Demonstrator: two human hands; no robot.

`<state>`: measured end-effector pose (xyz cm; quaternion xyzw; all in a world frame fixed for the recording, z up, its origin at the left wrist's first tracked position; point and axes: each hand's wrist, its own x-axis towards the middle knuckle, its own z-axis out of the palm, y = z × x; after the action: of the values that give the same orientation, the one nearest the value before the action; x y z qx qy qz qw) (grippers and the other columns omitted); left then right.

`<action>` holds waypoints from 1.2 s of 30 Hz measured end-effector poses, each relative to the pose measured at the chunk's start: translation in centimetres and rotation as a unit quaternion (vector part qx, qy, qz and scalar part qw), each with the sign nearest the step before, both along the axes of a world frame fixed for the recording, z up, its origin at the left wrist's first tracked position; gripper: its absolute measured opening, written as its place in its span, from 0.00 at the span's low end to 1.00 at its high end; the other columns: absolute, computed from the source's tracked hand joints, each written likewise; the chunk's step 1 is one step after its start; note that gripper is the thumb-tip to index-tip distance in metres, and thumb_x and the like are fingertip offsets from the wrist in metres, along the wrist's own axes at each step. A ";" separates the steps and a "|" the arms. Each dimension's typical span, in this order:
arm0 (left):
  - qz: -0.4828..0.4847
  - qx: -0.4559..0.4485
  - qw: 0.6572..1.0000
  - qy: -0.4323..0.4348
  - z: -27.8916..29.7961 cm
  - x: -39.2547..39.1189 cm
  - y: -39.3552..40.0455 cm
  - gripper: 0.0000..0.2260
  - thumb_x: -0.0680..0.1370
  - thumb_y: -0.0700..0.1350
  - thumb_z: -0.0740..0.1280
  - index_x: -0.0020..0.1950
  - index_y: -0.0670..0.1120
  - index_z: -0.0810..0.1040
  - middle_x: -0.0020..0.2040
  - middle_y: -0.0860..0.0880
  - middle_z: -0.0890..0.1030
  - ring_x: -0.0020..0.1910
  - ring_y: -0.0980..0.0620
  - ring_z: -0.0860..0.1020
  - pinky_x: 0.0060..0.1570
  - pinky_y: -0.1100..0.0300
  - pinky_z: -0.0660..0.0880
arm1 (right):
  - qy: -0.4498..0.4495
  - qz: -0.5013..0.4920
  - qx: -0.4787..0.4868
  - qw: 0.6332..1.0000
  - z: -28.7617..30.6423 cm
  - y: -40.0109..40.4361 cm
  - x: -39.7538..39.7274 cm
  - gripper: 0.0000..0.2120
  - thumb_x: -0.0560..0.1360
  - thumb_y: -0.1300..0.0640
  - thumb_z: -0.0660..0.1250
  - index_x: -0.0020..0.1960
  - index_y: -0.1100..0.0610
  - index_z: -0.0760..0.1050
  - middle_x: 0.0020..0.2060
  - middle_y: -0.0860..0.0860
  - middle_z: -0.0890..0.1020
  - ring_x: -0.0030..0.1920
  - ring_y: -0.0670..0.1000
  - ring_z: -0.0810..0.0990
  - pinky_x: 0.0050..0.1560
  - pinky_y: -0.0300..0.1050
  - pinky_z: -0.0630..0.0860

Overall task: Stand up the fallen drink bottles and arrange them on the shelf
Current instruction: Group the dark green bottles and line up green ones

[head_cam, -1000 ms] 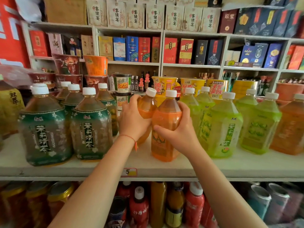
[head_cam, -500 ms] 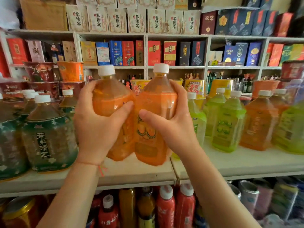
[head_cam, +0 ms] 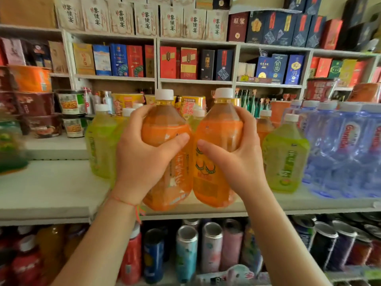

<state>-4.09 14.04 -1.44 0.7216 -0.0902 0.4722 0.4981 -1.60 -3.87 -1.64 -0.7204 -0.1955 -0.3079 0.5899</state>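
Left hand (head_cam: 142,159) gripping left orange bottle (head_cam: 165,129), right hand (head_cam: 237,159) right orange bottle (head_cam: 218,131)

Two orange bottles (head_cam: 165,141) (head_cam: 218,141) held upright, one per hand, and three green bottles (head_cam: 101,145) (head_cam: 285,157) (head_cam: 195,118) showing.

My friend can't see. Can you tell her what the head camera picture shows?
Two bare hands each hold an upright orange drink bottle side by side over a shop shelf: left hand on the left orange bottle, right hand on the right orange bottle. Green bottles stand beside them.
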 end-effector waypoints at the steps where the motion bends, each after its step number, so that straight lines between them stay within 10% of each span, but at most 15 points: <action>1: -0.003 -0.007 1.000 0.005 -0.3 0.4 -1.0 0.31 0.66 0.58 0.80 0.66 0.62 0.71 0.59 0.63 0.77 0.58 0.63 0.77 0.54 0.64 0.75 | -0.002 -0.019 -0.010 1.000 -0.4 -0.8 0.4 0.43 0.63 0.42 0.80 0.70 0.33 0.60 0.61 0.46 0.72 0.57 0.41 0.74 0.52 0.42 0.74; 14: 0.030 -0.008 1.000 0.004 -2.3 6.3 -9.0 0.33 0.65 0.63 0.76 0.68 0.61 0.70 0.64 0.57 0.77 0.62 0.55 0.77 0.61 0.49 0.78 | -0.089 -0.212 -0.039 0.972 -4.4 -6.2 5.4 0.45 0.65 0.38 0.74 0.76 0.47 0.60 0.54 0.51 0.67 0.54 0.56 0.72 0.56 0.59 0.76; 23: 0.109 0.028 0.993 0.024 -4.4 8.4 -11.3 0.33 0.68 0.58 0.78 0.70 0.51 0.74 0.61 0.49 0.74 0.56 0.58 0.70 0.52 0.83 0.61 | -0.198 -0.262 -0.019 0.945 -4.4 -6.2 6.8 0.27 0.73 0.52 0.71 0.66 0.66 0.73 0.61 0.61 0.75 0.64 0.60 0.72 0.66 0.56 0.70; 30: 0.147 0.056 0.988 0.002 -4.6 8.2 -10.0 0.23 0.82 0.57 0.51 0.65 0.49 0.79 0.69 0.44 0.70 0.70 0.47 0.65 0.73 0.44 0.61 | -0.299 -0.274 -0.093 0.909 -5.4 -4.6 6.3 0.17 0.73 0.65 0.67 0.62 0.66 0.76 0.66 0.66 0.75 0.70 0.66 0.70 0.71 0.66 0.65; 33: 0.272 0.091 0.958 -0.017 -3.9 7.7 -5.4 0.18 0.79 0.54 0.63 0.66 0.49 0.79 0.72 0.40 0.69 0.72 0.40 0.64 0.71 0.44 0.61 | -0.345 -0.227 -0.135 0.901 -5.5 -1.9 5.2 0.17 0.71 0.67 0.66 0.60 0.65 0.78 0.68 0.65 0.74 0.73 0.65 0.67 0.75 0.65 0.60; 36: 0.384 0.096 0.916 0.070 -3.7 7.2 -0.4 0.40 0.71 0.59 0.74 0.77 0.49 0.63 0.76 0.37 0.63 0.75 0.36 0.61 0.71 0.40 0.61 | -0.349 -0.135 -0.159 0.914 -5.3 1.6 4.1 0.14 0.72 0.66 0.65 0.57 0.66 0.79 0.68 0.65 0.74 0.74 0.64 0.66 0.75 0.62 0.61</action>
<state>3.14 13.64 -5.13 0.7762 0.1844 0.5645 0.2117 2.54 -2.29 -6.95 -0.6704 -0.3367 -0.5814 0.3148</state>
